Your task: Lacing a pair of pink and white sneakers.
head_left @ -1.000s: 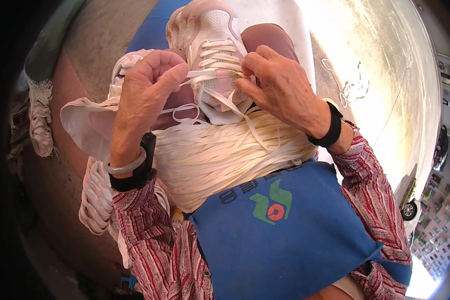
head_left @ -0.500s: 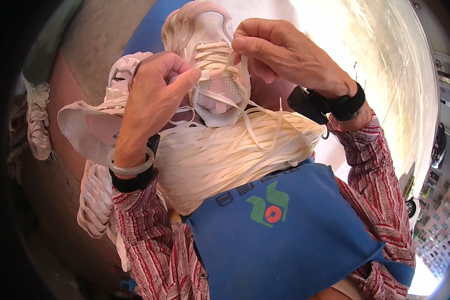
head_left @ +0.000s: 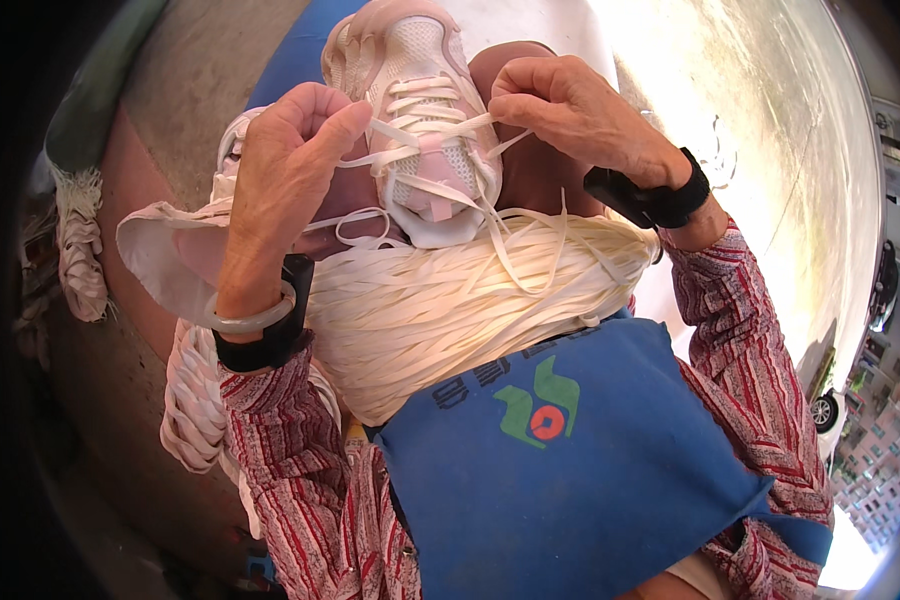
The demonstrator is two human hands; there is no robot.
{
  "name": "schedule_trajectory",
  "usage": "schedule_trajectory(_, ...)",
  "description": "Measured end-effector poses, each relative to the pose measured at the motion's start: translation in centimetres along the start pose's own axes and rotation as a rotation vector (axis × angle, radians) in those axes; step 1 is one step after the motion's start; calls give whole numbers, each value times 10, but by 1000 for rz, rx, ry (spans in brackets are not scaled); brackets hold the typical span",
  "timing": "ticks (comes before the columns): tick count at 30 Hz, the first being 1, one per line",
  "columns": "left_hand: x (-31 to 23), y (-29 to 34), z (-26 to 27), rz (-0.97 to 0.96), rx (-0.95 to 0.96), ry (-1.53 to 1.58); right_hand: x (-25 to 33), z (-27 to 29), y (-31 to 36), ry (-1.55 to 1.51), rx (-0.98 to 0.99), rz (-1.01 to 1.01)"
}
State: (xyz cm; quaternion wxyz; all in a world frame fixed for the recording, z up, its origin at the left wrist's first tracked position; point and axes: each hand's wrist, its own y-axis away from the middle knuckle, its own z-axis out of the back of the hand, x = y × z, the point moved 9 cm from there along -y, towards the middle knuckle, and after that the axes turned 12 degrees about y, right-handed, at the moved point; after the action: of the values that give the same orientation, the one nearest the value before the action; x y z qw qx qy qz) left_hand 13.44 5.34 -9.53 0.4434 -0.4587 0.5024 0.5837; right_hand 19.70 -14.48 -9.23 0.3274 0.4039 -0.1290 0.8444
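Note:
A white and pink sneaker (head_left: 420,60) rests between my knees, its toe pointing away from the cream lace bundle. Rows of white shoelace (head_left: 432,127) cross its front. My left hand (head_left: 305,135) pinches one lace strand beside the shoe's left edge. On the other side, my right hand (head_left: 570,110) pinches another strand, drawn out from the shoe; its fingertips are partly hidden. A thick bundle of cream laces (head_left: 470,300) lies across my lap just below the shoe. Some loose ends trail over it.
Over my lap spreads a blue apron (head_left: 570,480) with a printed emblem. Another pale shoe (head_left: 170,250) sits partly behind my left wrist. A braided hank of laces (head_left: 192,400) hangs at the left, and a further bunch (head_left: 78,250) hangs at the far left.
Both hands have drawn apart from the shoe's front, left hand to the left and right hand slightly right and down. The lace strands now stretch out to either side.

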Motion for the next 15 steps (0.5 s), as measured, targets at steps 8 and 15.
schedule_trajectory(8, 2, -3, -14, 19, 133, 93, -25, -14, 51, -506, 273, -309)
schedule_trajectory(15, 2, -1, -10, 15, 83, 80, 18, 14, 27, 146, -162, -45)
